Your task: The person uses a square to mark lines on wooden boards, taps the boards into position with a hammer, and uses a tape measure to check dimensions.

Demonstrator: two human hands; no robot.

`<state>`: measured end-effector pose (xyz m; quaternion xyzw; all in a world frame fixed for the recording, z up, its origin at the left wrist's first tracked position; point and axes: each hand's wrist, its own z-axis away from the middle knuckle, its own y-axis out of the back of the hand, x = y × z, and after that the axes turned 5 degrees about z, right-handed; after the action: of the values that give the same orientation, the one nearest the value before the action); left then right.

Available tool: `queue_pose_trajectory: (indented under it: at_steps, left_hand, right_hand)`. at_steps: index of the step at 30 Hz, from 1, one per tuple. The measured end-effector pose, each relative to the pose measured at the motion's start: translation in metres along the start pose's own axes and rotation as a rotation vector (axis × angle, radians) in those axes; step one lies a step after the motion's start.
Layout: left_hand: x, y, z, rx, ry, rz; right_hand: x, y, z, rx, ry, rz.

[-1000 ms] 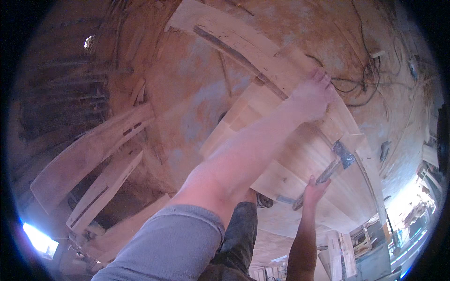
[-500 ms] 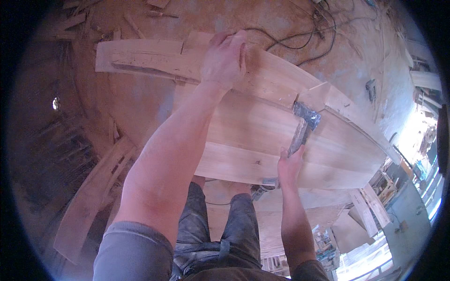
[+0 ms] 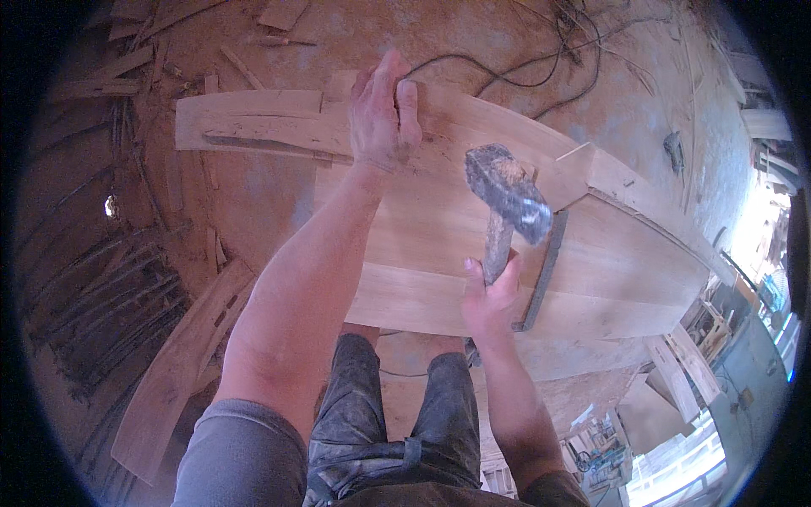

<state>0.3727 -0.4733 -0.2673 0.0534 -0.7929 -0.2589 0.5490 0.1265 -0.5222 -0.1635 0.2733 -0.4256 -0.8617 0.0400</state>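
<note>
A broad panel of pale joined planks (image 3: 422,291) stretches across in front of me, with a curved timber along its far side. My left hand (image 3: 384,122) is at the far edge of this panel, its thumb on the near side and its fingers bent over the edge. Wrapped round the wooden handle of a hammer (image 3: 505,190) is my right hand (image 3: 492,291). The worn, dark hammer head is raised above the planks, apart from them. Just right of it, a narrow dark metal bar (image 3: 545,266) with a short bent end lies across the panel.
A curved plank (image 3: 182,363) rests at the lower left, near dark rods (image 3: 118,296) on the floor. Black cable (image 3: 541,76) coils beyond the panel. Scrap wood (image 3: 127,63) lies at the far left, and a small dark tool (image 3: 673,152) at the far right.
My right hand has lifted the hammer up and leftward, uncovering the dark metal bar. My left hand has shifted slightly left, and its thumb now stands apart from the fingers.
</note>
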Motion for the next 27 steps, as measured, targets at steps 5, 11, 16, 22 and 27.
queue_pose_trajectory:
  at_steps: [5,11,16,22,27]
  left_hand:
    - [-0.008,0.0,0.003,0.049,-0.028,-0.006]
    - [-0.003,0.004,0.004,0.082,0.01,0.003]
    - [-0.003,0.001,0.006,0.042,0.001,0.045]
    - [-0.007,0.001,0.004,0.132,-0.036,0.015]
    - [0.0,-0.001,-0.002,0.131,-0.084,0.019]
  right_hand:
    - [-0.014,-0.012,-0.042,-0.159,0.073,0.27]
    - [-0.025,-0.001,-0.016,0.042,0.149,0.039]
    - [-0.016,-0.003,-0.047,-0.189,0.067,0.272]
    - [-0.035,0.015,-0.019,-0.076,0.056,0.061]
    - [-0.007,-0.002,-0.044,-0.045,0.191,0.222]
